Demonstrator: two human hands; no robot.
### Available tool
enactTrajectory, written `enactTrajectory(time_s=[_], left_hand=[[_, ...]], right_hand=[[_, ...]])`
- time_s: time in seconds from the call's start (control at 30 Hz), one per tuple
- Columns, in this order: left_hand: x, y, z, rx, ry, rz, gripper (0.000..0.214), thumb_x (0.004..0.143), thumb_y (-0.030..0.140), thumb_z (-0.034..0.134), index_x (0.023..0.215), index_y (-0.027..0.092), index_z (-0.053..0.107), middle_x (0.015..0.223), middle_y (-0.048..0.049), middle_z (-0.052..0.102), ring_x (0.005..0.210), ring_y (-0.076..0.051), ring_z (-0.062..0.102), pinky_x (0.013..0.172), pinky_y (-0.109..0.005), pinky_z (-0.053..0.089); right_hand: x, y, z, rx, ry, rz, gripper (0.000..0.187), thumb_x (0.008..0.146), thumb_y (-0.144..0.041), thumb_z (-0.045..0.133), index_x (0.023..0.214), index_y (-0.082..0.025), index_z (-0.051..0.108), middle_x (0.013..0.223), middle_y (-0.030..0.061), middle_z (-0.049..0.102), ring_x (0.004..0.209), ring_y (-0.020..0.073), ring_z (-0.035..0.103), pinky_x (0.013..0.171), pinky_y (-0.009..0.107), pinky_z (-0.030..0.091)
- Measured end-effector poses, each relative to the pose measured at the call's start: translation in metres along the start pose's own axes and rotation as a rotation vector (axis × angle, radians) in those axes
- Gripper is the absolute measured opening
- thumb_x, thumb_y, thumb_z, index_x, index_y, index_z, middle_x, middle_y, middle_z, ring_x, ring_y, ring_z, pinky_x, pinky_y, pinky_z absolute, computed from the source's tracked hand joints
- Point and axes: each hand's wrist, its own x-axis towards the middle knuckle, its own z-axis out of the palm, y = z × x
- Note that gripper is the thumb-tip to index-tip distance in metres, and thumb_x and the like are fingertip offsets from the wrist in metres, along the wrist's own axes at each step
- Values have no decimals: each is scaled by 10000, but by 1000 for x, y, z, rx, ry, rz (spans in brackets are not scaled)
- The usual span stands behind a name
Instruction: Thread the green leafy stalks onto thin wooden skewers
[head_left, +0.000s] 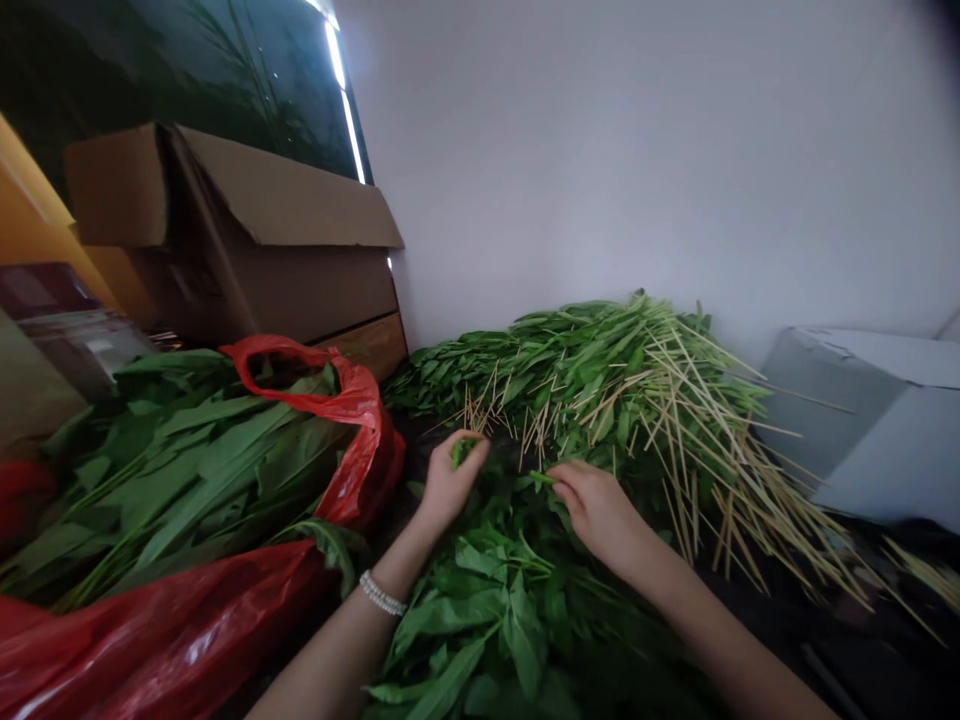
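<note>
My left hand (452,478), with a beaded bracelet (382,594) on its wrist, is closed around a small piece of green leaf or stem (463,450). To its right, my right hand (592,500) pinches a short green stem (541,478) between thumb and fingers. The hands are a little apart, above a heap of loose leafy greens (495,610). Behind them lies a large pile of leaves on thin sticks (585,360), the pale stick ends (712,460) pointing right and toward me. What else the fingers may hide I cannot tell.
On the left, a red plastic bag (371,420) holds long leafy stems (202,460). An open cardboard box (300,285) stands behind it. A white box (862,410) is at the right, and a pale wall (600,150) rises behind the pile.
</note>
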Motion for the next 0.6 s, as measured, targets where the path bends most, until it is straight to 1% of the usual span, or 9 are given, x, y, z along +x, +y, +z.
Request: enactTrajectory(time_s=[0.07, 0.1, 0.2, 0.27, 0.33, 0.4, 0.5, 0.6], left_hand=[[-7, 6, 4, -47, -87, 46, 178, 805, 283, 627, 912, 155, 688, 876, -40, 718, 793, -169, 645, 749, -259, 492], [-11, 10, 6, -57, -124, 72, 174, 813, 278, 633, 919, 156, 695, 897, -47, 725, 813, -175, 654, 771, -268, 498], [-18, 17, 9, -26, -214, 148, 174, 866, 278, 591, 919, 165, 713, 908, -59, 738, 852, -187, 671, 812, -288, 507], [-21, 21, 9, 12, -317, 219, 190, 889, 266, 568, 974, 183, 716, 940, -59, 740, 877, -187, 674, 828, -291, 505], [-22, 23, 10, 53, -435, 297, 210, 900, 248, 555, 1036, 199, 708, 964, -57, 735, 890, -182, 672, 836, -288, 500], [-23, 25, 11, 98, -522, 359, 235, 910, 238, 540, 1088, 207, 691, 981, -59, 723, 910, -181, 663, 849, -289, 493], [-24, 24, 12, 179, -580, 413, 258, 921, 229, 516, 1128, 198, 667, 1010, -71, 689, 950, -187, 638, 868, -290, 486], [-24, 22, 12, 275, -602, 440, 242, 910, 226, 524, 1105, 190, 664, 1024, -75, 641, 946, -187, 621, 853, -278, 490]], right_hand=[[0, -3, 1, -44, -19, -31, 198, 885, -44, 499, 907, -170, 651, 863, 42, 656, 820, 164, 623, 732, 251, 451], [-1, -5, 1, -93, -38, -44, 194, 894, -50, 494, 882, -168, 648, 850, 44, 648, 815, 170, 618, 730, 257, 448], [-3, -12, 1, -271, -98, -83, 203, 897, -41, 494, 818, -164, 635, 832, 47, 633, 793, 178, 605, 723, 267, 437], [-4, -16, 1, -358, -105, -117, 199, 872, -11, 516, 819, -163, 634, 842, 50, 632, 795, 185, 600, 729, 274, 435], [-4, -20, 0, -419, -82, -153, 193, 852, 3, 540, 833, -162, 637, 842, 52, 636, 797, 194, 599, 735, 285, 436], [-4, -22, 1, -472, -37, -193, 178, 845, -4, 558, 823, -162, 638, 817, 54, 638, 777, 201, 598, 724, 296, 437], [-5, -23, 5, -563, 42, -270, 176, 833, -8, 569, 775, -162, 632, 752, 51, 626, 723, 203, 591, 697, 308, 438], [-5, -22, 12, -638, 105, -328, 188, 825, -6, 562, 733, -161, 620, 700, 49, 604, 681, 204, 578, 665, 319, 439]])
